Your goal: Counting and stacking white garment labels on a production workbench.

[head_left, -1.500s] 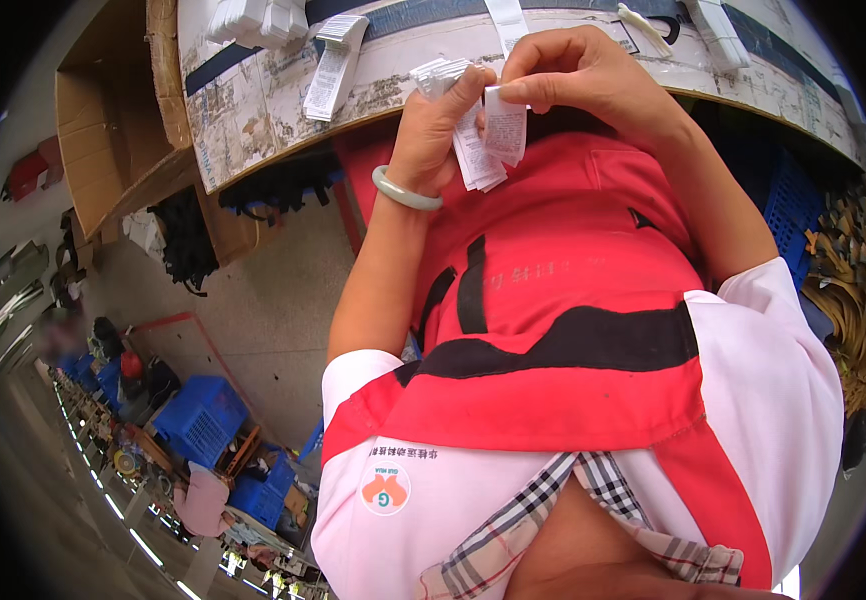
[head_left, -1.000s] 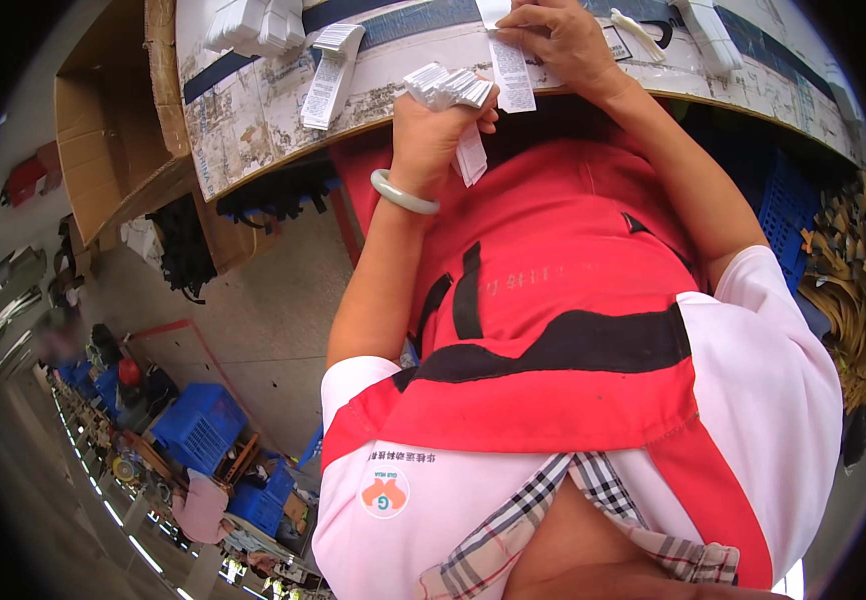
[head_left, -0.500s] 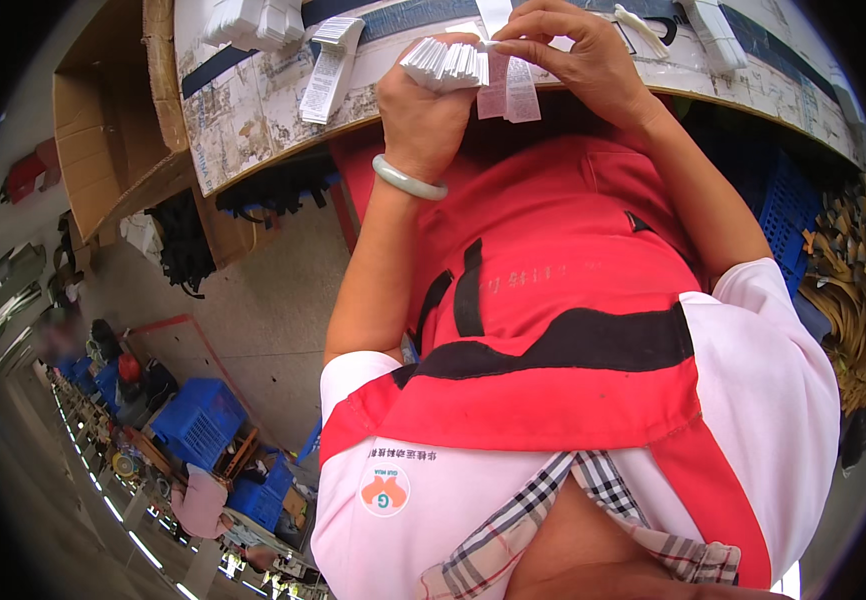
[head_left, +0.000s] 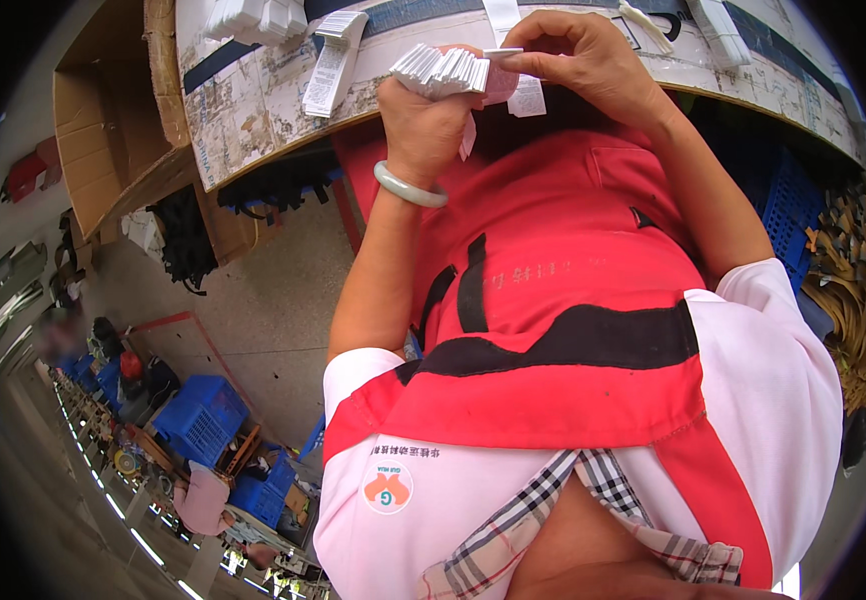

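The left hand (head_left: pixel 423 130) is clenched round a thick bundle (head_left: pixel 440 72) of folded white labels, their pale edges fanned upward out of the top of the grip, and one loose tail (head_left: pixel 468 136) hangs below the fingers. Just to its right, the right hand (head_left: pixel 588 62) pinches a single label (head_left: pixel 500 86) between thumb and finger, close against the bundle; its lower part hangs down and looks pinkish. Under the right fingertips a printed end (head_left: pixel 526 98) shows at the table's edge, and just beyond them lies a white strip (head_left: pixel 502 15); whether the two are one piece I cannot tell. To the left of the left hand, a folded stack (head_left: pixel 331 75) on the table (head_left: pixel 253 112) carries rows of grey print, too small to make out from here, and farther left sit more white stacks (head_left: pixel 253 20). Another stack (head_left: pixel 719 35) lies to the right of the right hand, past a white cord (head_left: pixel 646 27). Below both hands, the red apron (head_left: pixel 553 260) bears faint, worn lettering, and lower still the pink shirt (head_left: pixel 473 500) has a round white badge (head_left: pixel 387 487) in orange and green beside a dark line of characters. A pale bangle (head_left: pixel 410 187) circles the left wrist.
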Demonstrator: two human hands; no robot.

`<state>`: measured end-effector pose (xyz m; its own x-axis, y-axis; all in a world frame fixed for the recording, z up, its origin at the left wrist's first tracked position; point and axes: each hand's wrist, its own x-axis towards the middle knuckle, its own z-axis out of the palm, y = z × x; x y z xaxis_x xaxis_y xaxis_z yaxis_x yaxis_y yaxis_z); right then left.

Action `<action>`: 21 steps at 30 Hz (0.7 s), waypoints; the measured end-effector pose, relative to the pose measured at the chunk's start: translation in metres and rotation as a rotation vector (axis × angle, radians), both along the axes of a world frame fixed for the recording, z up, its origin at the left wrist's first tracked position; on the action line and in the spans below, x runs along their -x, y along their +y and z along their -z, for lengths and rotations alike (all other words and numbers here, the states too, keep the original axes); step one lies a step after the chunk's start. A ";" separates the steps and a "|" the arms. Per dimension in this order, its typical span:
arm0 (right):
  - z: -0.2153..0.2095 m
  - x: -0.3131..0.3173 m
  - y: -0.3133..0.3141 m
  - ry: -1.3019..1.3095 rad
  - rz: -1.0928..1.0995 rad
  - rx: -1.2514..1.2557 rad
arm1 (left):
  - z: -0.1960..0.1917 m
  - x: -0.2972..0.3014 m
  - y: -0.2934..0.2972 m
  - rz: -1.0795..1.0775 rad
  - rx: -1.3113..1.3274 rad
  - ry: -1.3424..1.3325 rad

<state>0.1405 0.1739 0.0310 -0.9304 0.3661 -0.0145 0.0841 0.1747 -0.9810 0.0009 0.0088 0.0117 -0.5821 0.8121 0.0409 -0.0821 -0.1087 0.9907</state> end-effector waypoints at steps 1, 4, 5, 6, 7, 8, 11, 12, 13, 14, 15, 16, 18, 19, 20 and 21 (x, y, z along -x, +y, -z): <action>-0.005 0.002 -0.001 0.000 -0.002 0.002 | 0.000 0.000 -0.001 0.004 0.008 -0.002; -0.012 0.001 0.001 -0.024 -0.018 0.255 | 0.005 -0.001 -0.001 0.043 0.028 -0.026; 0.001 0.000 0.008 -0.022 -0.044 0.097 | 0.007 -0.001 0.000 0.077 0.040 -0.046; 0.001 0.002 0.008 -0.018 -0.074 -0.059 | 0.009 -0.001 0.001 0.075 0.041 -0.046; -0.004 -0.001 0.012 -0.017 -0.076 -0.057 | 0.010 -0.003 0.002 0.109 0.021 -0.309; -0.013 -0.007 0.018 -0.129 -0.210 0.116 | 0.012 -0.003 0.002 0.142 0.000 -0.573; -0.024 -0.006 0.002 -0.175 -0.288 0.298 | 0.014 0.001 -0.004 0.203 0.018 -0.756; -0.028 -0.004 -0.004 -0.116 -0.214 0.290 | 0.016 0.001 -0.004 0.246 0.047 -0.795; -0.020 0.001 -0.013 -0.014 -0.096 0.216 | 0.021 -0.003 -0.002 0.222 0.042 -0.746; -0.014 0.002 -0.015 -0.014 -0.093 0.213 | 0.025 -0.004 -0.002 0.227 0.039 -0.746; -0.007 0.003 -0.016 0.040 -0.053 0.182 | 0.026 -0.005 -0.002 0.320 -0.041 -0.831; -0.002 0.004 -0.015 0.093 -0.013 0.152 | 0.028 -0.005 -0.001 0.413 -0.122 -0.914; 0.004 0.003 -0.017 0.076 0.033 0.050 | 0.029 -0.008 0.001 0.408 -0.096 -0.833; 0.008 0.002 -0.018 0.076 0.053 0.051 | 0.030 -0.008 0.000 0.380 -0.040 -0.676; 0.011 0.002 -0.020 0.075 0.074 0.051 | 0.030 -0.008 0.000 0.352 0.015 -0.518; 0.012 0.002 -0.021 0.074 0.075 0.051 | 0.022 -0.010 -0.002 0.347 0.093 -0.482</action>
<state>0.1387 0.1529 0.0186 -0.8997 0.4352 0.0329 0.0216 0.1199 -0.9926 0.0106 0.0070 -0.0103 -0.2179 0.9455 -0.2419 -0.5399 0.0898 0.8369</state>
